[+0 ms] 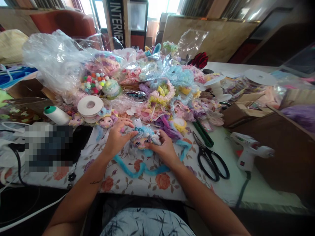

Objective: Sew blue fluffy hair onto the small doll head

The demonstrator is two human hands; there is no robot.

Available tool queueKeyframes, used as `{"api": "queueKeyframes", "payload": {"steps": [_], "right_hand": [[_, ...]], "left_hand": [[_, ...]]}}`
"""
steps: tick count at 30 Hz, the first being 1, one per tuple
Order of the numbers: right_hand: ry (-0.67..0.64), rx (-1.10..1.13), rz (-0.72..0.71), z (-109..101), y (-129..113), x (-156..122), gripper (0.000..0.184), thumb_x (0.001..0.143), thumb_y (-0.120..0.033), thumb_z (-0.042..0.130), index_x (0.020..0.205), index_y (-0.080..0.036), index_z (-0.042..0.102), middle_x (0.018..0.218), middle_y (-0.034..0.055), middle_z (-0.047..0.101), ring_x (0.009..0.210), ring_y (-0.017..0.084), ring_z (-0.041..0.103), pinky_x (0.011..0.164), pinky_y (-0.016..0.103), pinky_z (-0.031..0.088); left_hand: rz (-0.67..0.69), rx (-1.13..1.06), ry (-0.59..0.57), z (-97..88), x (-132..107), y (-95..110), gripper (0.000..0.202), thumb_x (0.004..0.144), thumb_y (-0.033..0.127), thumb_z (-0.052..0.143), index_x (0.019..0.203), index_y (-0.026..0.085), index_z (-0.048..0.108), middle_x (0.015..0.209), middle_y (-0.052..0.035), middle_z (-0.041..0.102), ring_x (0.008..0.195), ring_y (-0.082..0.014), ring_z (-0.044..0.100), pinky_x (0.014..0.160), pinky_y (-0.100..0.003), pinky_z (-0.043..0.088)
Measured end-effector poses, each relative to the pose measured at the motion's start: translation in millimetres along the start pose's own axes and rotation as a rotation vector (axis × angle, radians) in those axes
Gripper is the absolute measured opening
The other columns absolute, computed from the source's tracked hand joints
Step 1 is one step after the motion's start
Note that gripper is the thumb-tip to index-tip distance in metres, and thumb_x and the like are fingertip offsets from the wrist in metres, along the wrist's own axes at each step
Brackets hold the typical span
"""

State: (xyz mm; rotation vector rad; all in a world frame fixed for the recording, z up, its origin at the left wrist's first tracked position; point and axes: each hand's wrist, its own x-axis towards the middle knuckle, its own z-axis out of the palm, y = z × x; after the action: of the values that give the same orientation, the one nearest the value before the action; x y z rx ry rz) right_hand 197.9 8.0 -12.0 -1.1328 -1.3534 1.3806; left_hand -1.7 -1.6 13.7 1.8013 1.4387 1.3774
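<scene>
A small doll head [140, 141] with big painted eyes, pale fluffy hair and blue trim on top is in front of me, above the flowered cloth. My right hand [164, 147] grips it from the right, thumb on the face and fingers behind. On the other side, my left hand [118, 137] has its fingers apart, the thumb tip at the blue trim. A small white tag [137, 122] sticks up behind the head. Below the hands, a fuzzy blue strip [134, 172] curves across the cloth.
Black-handled scissors [211, 160], a green cutter [203, 132] and a white glue gun [248, 150] lie to the right, near a cardboard box [275, 147]. A ribbon roll [90, 106] and thread spool [56, 115] stand left. Frilly trims [162, 93] and plastic bags [54, 59] pile up behind.
</scene>
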Motion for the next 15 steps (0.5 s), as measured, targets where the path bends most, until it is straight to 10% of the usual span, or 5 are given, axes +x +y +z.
{"api": "queueKeyframes", "payload": {"steps": [15], "right_hand": [[-0.004,-0.017,-0.036,-2.6,-6.1,-0.9,0.043,0.056,-0.035,0.082,0.087,-0.021,0.056,0.078,-0.0013,0.061,0.071,0.016,0.056,0.065,0.026,0.046]], "left_hand": [[-0.058,-0.11,-0.188,-4.3,1.6,-6.3,0.021,0.077,0.04,0.068,0.078,0.019,0.069,0.113,-0.0104,0.062,0.112,-0.0278,0.056,0.094,-0.039,0.045]]}}
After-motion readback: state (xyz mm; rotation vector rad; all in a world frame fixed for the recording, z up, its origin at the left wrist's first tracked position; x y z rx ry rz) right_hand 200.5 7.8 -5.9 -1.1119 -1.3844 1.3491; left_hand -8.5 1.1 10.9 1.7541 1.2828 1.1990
